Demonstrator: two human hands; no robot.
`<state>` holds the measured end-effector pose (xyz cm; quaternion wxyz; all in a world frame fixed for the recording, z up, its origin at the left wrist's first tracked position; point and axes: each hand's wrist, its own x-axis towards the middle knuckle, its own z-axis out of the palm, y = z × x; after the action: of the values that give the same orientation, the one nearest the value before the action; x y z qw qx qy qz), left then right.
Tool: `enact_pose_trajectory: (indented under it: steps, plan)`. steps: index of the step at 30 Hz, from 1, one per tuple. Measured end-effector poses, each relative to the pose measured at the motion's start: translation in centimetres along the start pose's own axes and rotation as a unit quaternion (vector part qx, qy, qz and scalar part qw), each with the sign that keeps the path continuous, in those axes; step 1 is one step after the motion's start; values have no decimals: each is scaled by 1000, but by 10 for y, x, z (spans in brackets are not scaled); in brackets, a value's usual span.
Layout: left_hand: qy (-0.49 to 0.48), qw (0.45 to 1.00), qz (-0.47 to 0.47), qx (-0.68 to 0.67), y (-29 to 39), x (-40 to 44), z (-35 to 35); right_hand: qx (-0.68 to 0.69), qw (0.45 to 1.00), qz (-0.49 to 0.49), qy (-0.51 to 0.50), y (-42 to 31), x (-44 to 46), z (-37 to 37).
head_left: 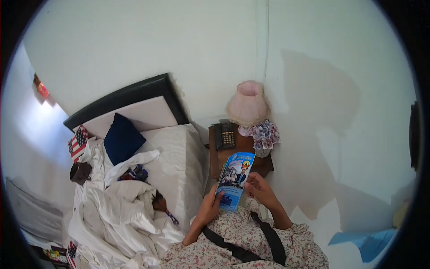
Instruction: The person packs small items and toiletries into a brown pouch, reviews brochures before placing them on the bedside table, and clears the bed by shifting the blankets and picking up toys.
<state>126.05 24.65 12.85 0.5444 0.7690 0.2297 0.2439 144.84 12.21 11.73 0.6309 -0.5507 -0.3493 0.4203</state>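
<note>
A blue printed brochure (pixel 234 179) is held upright in front of the body, its cover showing a person in a suit and other pictures. My left hand (pixel 209 205) grips its lower left edge, with the thumb over the front. At the brochure's right edge is my right hand (pixel 260 188), fingers bent and pressed together near the edge; whether they pinch the paper is too small to tell. Behind the brochure stands a wooden bedside table (pixel 217 158) with a black telephone (pixel 225 136) on it.
A pink lamp (pixel 249 105) and a floral cloth (pixel 264 135) are at the table's back right. The bed on the left holds a dark blue pillow (pixel 123 140), a flag-patterned pillow (pixel 79 144), rumpled white sheets (pixel 116 215) and a brush (pixel 171 217). Blue fabric (pixel 371 244) lies at lower right.
</note>
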Motion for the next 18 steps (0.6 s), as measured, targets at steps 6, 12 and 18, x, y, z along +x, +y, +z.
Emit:
enact_pose_trajectory:
  steps: [6, 12, 18]
  plan:
    - [-44, 998, -17, 41, -13, 81, -21, 62, 996, 47, -34, 9, 68, -15]
    - [-138, 990, 37, 12, -33, 170, -44, 71, 996, 24, 49, 18, 144, -22]
    - [-130, 982, -23, -136, -83, 229, -57, 46, 988, 24, 148, 3, 188, -17]
